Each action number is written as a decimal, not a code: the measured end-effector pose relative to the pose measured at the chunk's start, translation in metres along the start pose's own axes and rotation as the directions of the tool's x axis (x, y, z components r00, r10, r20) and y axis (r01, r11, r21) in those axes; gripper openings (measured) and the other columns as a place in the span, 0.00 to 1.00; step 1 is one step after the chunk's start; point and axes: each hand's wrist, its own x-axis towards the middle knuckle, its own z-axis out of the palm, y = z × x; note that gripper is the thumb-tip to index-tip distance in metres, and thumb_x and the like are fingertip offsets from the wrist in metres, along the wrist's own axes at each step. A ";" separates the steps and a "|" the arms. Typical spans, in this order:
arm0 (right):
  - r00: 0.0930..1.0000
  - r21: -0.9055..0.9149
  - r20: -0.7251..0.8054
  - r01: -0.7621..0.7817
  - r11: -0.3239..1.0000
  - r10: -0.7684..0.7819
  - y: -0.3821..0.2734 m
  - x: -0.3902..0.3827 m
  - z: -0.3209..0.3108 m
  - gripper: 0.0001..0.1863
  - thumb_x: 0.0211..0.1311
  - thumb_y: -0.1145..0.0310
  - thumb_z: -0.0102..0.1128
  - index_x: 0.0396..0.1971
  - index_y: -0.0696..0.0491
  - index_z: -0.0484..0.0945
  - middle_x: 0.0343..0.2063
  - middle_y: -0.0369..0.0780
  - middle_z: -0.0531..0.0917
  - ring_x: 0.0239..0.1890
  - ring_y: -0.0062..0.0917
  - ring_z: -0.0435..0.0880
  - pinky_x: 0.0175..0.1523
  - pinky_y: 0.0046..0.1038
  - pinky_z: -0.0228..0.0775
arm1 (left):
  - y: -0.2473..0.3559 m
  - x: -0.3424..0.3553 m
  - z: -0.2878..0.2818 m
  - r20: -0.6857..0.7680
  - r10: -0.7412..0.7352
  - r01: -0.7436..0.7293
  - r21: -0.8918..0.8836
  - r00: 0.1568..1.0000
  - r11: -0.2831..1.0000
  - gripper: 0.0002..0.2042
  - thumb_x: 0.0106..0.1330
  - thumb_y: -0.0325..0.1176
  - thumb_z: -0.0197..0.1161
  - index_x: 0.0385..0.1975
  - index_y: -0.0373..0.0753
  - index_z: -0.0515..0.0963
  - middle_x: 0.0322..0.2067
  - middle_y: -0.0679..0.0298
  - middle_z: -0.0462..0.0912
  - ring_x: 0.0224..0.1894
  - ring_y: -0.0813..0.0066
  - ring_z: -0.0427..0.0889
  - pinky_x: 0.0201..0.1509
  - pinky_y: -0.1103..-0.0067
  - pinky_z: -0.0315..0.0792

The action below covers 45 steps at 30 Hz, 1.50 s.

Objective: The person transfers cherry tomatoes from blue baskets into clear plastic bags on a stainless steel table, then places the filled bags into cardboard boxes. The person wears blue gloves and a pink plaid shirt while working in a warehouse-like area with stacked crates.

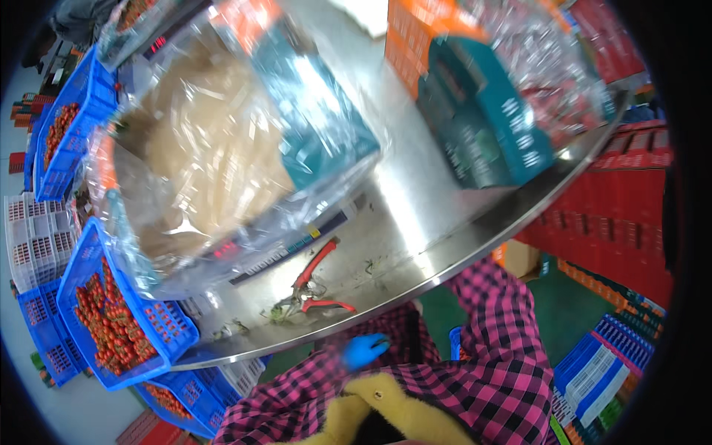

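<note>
My left hand (363,351), in a blue glove, is in front of my body just below the near edge of the steel table (404,274). It is blurred, and its fingers do not show well enough to tell how they are held. My right arm (493,297) reaches forward to the table's edge, and its hand is hidden. Red-handled pruning shears (311,280) lie on the table close to my left hand, among bits of green stem. Behind them a teal and orange carton (322,133), lined with clear plastic and brown sheet, rests on a scale (297,245).
Blue crates of small red tomatoes (111,326) stand along the table's left side. A teal and orange box (489,119) sits at the far right beside clear plastic bags (552,67). Stacked red cartons (601,200) and blue crates (593,363) are on the right.
</note>
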 end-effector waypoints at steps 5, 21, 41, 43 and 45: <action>0.975 0.060 -0.129 -0.175 0.983 0.182 0.065 0.099 0.021 0.11 0.55 0.64 0.50 0.19 0.54 0.73 0.15 0.42 0.73 0.17 0.28 0.74 0.20 0.28 0.64 | -0.088 0.082 0.079 -0.249 0.144 -0.099 0.183 0.958 0.978 0.16 0.58 0.42 0.56 0.42 0.42 0.74 0.33 0.54 0.78 0.35 0.67 0.79 0.37 0.76 0.72; 0.920 0.673 -0.066 -0.246 0.697 0.387 0.022 -0.232 -0.134 0.09 0.55 0.68 0.53 0.31 0.58 0.74 0.19 0.39 0.75 0.22 0.20 0.72 0.28 0.25 0.66 | 0.177 0.095 0.077 -0.348 0.504 -0.346 0.425 0.790 0.837 0.14 0.58 0.32 0.54 0.43 0.38 0.72 0.23 0.53 0.76 0.23 0.63 0.76 0.29 0.72 0.70; 0.975 -0.350 -0.075 0.171 0.921 -0.209 -0.461 0.011 -0.155 0.41 0.52 0.39 0.39 0.61 0.48 0.45 0.63 0.40 0.47 0.64 0.38 0.43 0.58 0.60 0.37 | 0.246 -0.069 -0.349 -0.916 0.282 0.778 0.394 0.286 0.490 0.38 0.54 0.62 0.43 0.62 0.49 0.47 0.62 0.49 0.42 0.64 0.49 0.40 0.62 0.52 0.33; 0.965 -0.327 0.084 0.261 0.908 -0.247 -0.447 0.030 -0.173 0.34 0.54 0.48 0.42 0.58 0.52 0.52 0.58 0.44 0.58 0.58 0.39 0.56 0.55 0.51 0.49 | 0.223 -0.047 -0.365 -0.862 0.219 0.671 0.495 0.457 0.552 0.38 0.53 0.64 0.43 0.62 0.52 0.46 0.62 0.49 0.41 0.64 0.48 0.37 0.61 0.51 0.30; 0.918 -0.520 0.220 0.397 0.756 -0.330 -0.432 0.053 -0.209 0.28 0.55 0.55 0.43 0.54 0.54 0.59 0.52 0.47 0.66 0.52 0.38 0.67 0.53 0.43 0.59 | 0.207 -0.043 -0.378 -0.833 0.180 0.623 0.517 0.522 0.587 0.39 0.51 0.66 0.42 0.62 0.55 0.45 0.63 0.49 0.40 0.64 0.46 0.34 0.61 0.51 0.27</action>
